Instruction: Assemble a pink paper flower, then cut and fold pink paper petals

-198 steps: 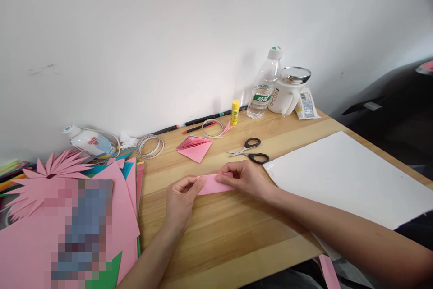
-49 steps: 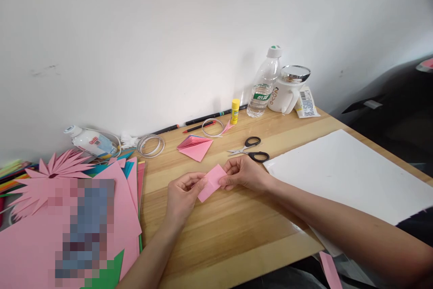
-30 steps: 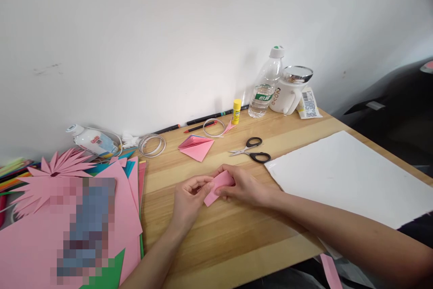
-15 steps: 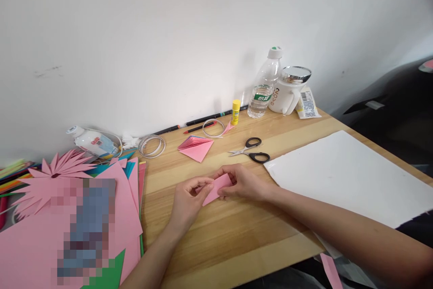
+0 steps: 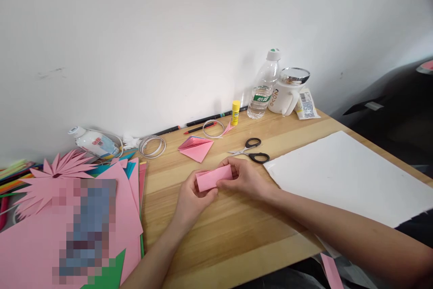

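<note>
A small folded piece of pink paper is held between my two hands above the wooden table. My left hand has its fingers behind the paper's left end, with the thumb just below the lower edge. At the right end, my right hand pinches the paper between thumb and fingers. Beyond my hands lie a folded pink paper fan and scissors with black handles, their blades apart. How the paper is folded at the back is hidden.
Pink sheets and a spiky pink paper flower are at the left. A yellow glue stick, tape rings, a water bottle and a white mug stand or lie near the wall. A white sheet covers the right side.
The pink paper has turned to a more level position, its broad face now toward me. My left thumb has moved off its face to below the edge; my right hand keeps its hold.
</note>
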A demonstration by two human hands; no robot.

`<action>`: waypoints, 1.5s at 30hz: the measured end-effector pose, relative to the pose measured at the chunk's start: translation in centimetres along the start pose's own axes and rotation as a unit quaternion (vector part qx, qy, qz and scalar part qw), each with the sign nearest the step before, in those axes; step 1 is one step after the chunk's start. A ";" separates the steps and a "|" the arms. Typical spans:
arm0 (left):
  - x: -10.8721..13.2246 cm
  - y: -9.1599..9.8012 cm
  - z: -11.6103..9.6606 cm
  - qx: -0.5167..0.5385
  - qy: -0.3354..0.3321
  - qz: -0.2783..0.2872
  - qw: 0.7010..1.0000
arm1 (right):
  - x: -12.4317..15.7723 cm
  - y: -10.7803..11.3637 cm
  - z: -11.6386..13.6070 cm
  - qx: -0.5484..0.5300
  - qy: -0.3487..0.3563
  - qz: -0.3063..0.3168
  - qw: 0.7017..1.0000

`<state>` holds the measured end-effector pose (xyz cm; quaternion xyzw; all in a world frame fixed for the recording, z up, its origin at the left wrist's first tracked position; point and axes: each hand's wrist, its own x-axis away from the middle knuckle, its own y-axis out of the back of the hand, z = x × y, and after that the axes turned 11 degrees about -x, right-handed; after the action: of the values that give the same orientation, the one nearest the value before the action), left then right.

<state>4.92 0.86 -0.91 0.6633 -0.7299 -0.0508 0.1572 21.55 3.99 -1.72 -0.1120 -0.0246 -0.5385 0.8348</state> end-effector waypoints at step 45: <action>0.8 0.1 -1.4 -0.040 -0.022 -0.095 0.994 | -0.3 0.0 1.0 -0.063 -0.030 0.007 0.998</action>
<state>5.14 0.27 0.57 0.7215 -0.6642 -0.1096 0.1622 21.48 4.47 -0.82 -0.1808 -0.0143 -0.5297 0.8285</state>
